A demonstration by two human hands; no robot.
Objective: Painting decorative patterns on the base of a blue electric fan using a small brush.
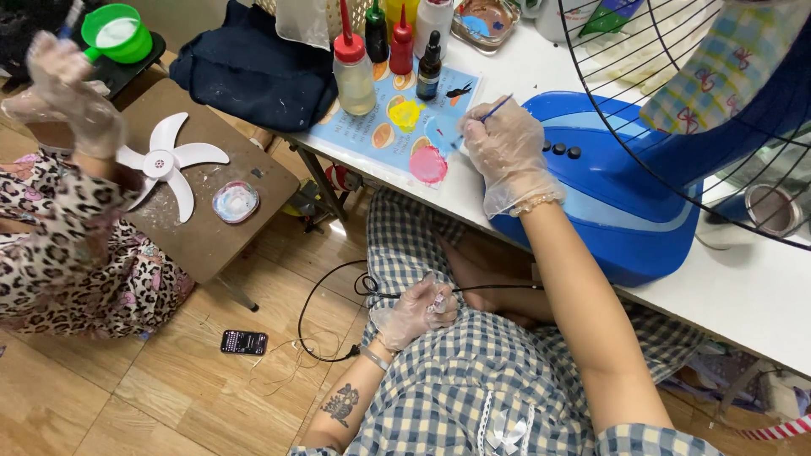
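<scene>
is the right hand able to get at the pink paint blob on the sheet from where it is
Probably yes: the right hand holds a thin brush just beside the pink paint blob, with nothing between them.

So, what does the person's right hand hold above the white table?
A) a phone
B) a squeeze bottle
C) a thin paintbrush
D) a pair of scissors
C: the gloved right hand pinches a thin paintbrush, its tip over the blue sheet with paint blobs beside the blue fan base.

a white fan blade [166, 162] and small paint dish [235, 201] lie on a brown side table [211, 236].
</scene>
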